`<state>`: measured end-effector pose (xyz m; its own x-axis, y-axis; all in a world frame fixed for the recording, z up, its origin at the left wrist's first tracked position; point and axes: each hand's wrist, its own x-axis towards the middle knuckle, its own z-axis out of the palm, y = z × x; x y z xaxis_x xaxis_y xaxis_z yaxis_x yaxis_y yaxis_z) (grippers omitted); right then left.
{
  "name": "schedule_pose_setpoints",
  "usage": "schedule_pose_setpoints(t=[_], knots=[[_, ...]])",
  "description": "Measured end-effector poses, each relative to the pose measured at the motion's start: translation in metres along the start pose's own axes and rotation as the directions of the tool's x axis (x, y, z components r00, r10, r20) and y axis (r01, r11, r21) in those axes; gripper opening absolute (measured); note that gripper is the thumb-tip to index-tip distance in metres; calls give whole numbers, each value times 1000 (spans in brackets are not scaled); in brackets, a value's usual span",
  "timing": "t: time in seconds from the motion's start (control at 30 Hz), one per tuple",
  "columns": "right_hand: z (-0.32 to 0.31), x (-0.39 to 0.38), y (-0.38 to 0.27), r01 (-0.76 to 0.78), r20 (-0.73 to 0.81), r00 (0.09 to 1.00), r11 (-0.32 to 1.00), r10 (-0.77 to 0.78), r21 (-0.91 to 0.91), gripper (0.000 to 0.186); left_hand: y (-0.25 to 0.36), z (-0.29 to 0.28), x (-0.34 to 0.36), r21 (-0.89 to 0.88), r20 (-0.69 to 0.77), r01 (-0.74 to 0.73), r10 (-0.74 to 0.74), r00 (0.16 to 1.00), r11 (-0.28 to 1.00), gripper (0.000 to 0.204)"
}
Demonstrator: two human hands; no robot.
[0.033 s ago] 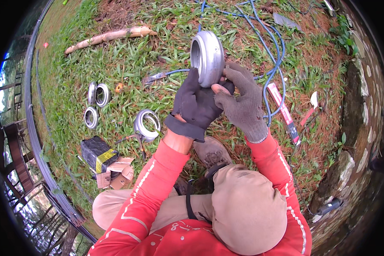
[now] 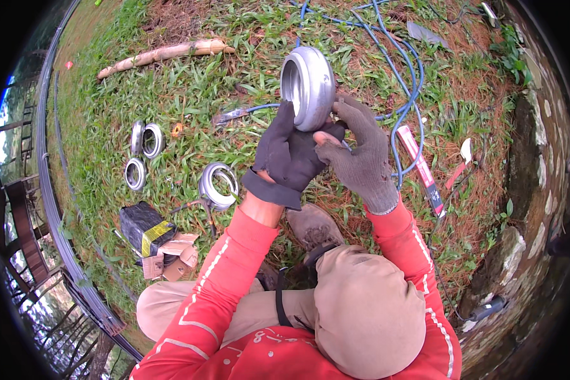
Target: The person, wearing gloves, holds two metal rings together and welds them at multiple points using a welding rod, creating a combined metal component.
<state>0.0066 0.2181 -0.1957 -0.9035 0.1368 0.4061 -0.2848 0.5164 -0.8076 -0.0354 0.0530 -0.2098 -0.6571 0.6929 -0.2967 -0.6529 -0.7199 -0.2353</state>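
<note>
A round silver metal housing (image 2: 308,87), bowl-shaped with an open hollow face, is held up on edge above the grass (image 2: 196,82), gripped from below by both gloved hands. The left hand (image 2: 289,155), in a dark glove, closes on the housing's lower left rim; the right hand (image 2: 358,149), in a grey knitted glove, closes on its lower right side. Behind the housing a blue cable (image 2: 399,82) loops across the ground. Left of and below the housing, well apart from it, lie three metal rings (image 2: 216,185) on the grass, and further below them a torn cardboard box (image 2: 171,253). Right of the housing lies a red-and-white tool (image 2: 421,168).
</note>
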Motion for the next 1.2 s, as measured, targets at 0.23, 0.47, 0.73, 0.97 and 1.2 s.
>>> schedule_pose_setpoints(t=[0.23, 0.47, 0.73, 0.97, 1.2], knots=[[-27, -43, 18, -439, 176, 898, 786, 404, 435, 79, 68, 1, -36, 614, 13, -65, 73, 997, 787, 60], [-43, -42, 31, -563, 128, 771, 574, 624, 594, 53, 84, -5, -42, 679, -88, -30, 122, 989, 734, 59], [-38, -93, 81, -726, 132, 682, 644, 719, 243, 51, 148, -58, -51, 652, -433, 145, 209, 877, 744, 46], [-35, -143, 75, -550, 131, 767, 749, 628, -370, 56, 205, -76, -55, 574, -627, 221, 250, 738, 788, 36], [-18, -146, 72, -433, 283, 759, 780, 586, -453, 58, 248, -86, -52, 633, -629, 305, 243, 738, 711, 31]])
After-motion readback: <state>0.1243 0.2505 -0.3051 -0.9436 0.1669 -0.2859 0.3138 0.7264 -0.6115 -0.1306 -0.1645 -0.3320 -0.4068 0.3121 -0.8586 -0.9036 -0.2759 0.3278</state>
